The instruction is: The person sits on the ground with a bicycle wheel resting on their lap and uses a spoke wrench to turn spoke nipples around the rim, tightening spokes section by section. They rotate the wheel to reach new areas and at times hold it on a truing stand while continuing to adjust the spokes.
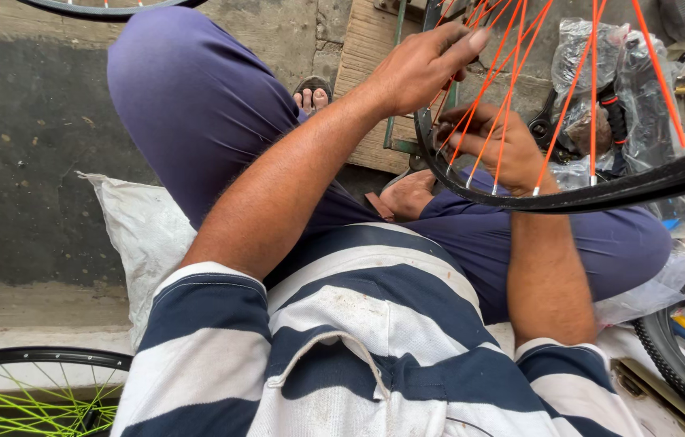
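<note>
A black bicycle wheel rim laced with orange spokes (602, 194) stands over the seated person's lap, above the purple trousers (197, 105). Only its lower arc is in view, curving from upper centre down and out to the right edge; the spokes fan upward from the rim toward a hub that lies beyond the top of the picture, so the wheel's plane faces roughly toward the camera and tilts a little away.

The left hand (427, 65) reaches in from the near side, its fingers stretched long and only loosely curled, the fingertips resting among the orange spokes near the top edge. The right hand (492, 146) sits behind the spokes, just inside the rim, with its fingers bent inward as if pinching something small; what it pinches is hidden by the spokes and by the fingers themselves.

Beyond the wheel lie crumpled clear plastic bags (602, 73) holding dark parts, hard to make out. A second black wheel with green spokes (35, 388) is cut off at the lower left, and a black tyre (682, 364) at the lower right.
</note>
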Demonstrator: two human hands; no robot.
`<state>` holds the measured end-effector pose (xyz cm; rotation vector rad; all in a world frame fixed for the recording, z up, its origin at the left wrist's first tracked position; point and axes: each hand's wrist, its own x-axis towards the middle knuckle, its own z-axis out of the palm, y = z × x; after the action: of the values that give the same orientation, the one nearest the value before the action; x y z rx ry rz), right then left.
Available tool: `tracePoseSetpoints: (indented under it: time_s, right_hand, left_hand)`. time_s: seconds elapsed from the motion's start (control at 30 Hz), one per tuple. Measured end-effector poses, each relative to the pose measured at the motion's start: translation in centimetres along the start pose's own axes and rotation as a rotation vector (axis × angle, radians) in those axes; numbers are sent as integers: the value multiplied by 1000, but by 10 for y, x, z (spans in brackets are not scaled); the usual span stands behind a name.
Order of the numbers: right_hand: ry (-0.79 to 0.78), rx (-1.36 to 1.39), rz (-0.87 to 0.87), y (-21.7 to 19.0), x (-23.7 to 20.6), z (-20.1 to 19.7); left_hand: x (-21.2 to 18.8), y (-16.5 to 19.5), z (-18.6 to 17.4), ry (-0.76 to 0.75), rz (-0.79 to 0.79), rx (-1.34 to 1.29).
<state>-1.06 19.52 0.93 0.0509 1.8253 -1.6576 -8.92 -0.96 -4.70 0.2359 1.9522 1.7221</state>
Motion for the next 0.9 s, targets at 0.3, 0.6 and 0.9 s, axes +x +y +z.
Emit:
tracePoseSetpoints:
  time_s: [0.3,0.6,0.9]
  right_hand:
    - [172,-26,-34,14,9,11]
    - [221,-325,-81,49,13,0]
    - [180,62,100,64,14,-14]
  left_hand:
    - [-12,1,-2,29,195,251]
    - [-9,-25,7,-15,202,112]
    - [-28,-17,-6,-385,178,233]
